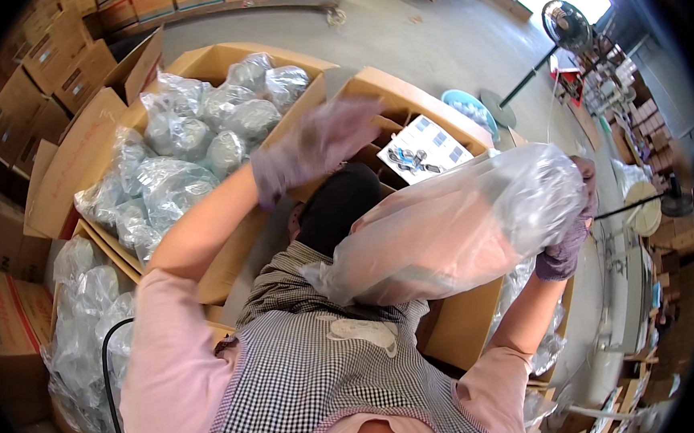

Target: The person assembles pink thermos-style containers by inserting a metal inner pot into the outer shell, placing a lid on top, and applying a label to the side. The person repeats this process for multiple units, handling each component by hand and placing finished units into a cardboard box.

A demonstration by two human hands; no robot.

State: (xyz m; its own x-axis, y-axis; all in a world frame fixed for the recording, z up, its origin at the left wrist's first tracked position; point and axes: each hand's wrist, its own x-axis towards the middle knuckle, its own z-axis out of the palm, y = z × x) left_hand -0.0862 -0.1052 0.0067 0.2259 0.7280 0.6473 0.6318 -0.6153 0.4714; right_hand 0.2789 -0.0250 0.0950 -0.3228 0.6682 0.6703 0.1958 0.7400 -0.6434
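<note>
My right hand (577, 232), in a grey-purple glove, grips the bunched end of a large clear plastic bag (437, 234). The bag stretches leftward across my lap. A pinkish tone shows through it, and I cannot make out what is inside. My left hand (318, 146), gloved the same way, is raised over the edge between two cartons. Motion blurs it, but its fingers are stretched out and nothing shows in them. Just beyond the bag, a white printed sheet (424, 151) with several small metal parts (411, 160) lies on a divided cardboard carton (403, 92).
At my left, an open carton (251, 54) holds several plastic-wrapped bundles (188, 135); more bagged items (88, 307) fill another beside it. Stacked boxes (54, 52) line the far left. A blue basin (468, 107) and a standing fan (567, 26) are at the far right.
</note>
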